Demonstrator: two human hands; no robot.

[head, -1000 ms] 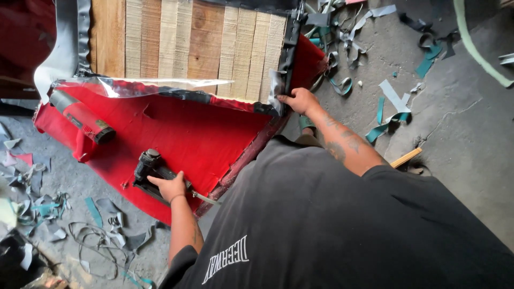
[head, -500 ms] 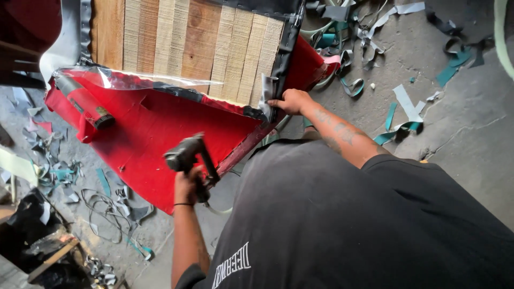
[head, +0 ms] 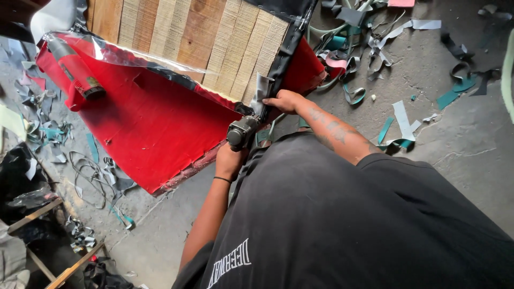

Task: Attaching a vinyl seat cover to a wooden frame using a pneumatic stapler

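Note:
My left hand (head: 229, 159) grips a dark staple gun (head: 242, 131) and holds it against the lower edge of a wooden slat frame (head: 198, 37). Just to its right, my right hand (head: 284, 100) pinches a grey flap of fabric (head: 261, 87) at the frame's corner, next to black edging (head: 285, 49). A large red fabric sheet (head: 150, 120) spreads below the frame on the floor. Clear plastic film (head: 123, 53) lies along the frame's lower edge.
A red rolled piece with a dark end (head: 75, 74) lies on the red sheet at the left. Scraps of teal, grey and pink fabric strips (head: 396, 123) litter the concrete floor (head: 471, 144). Black bags and wooden sticks (head: 32, 214) sit at the lower left.
My left hand lifted the staple gun off the red sheet and carried it up and to the right, to the frame's corner beside my right hand. The right hand stayed on the fabric edge.

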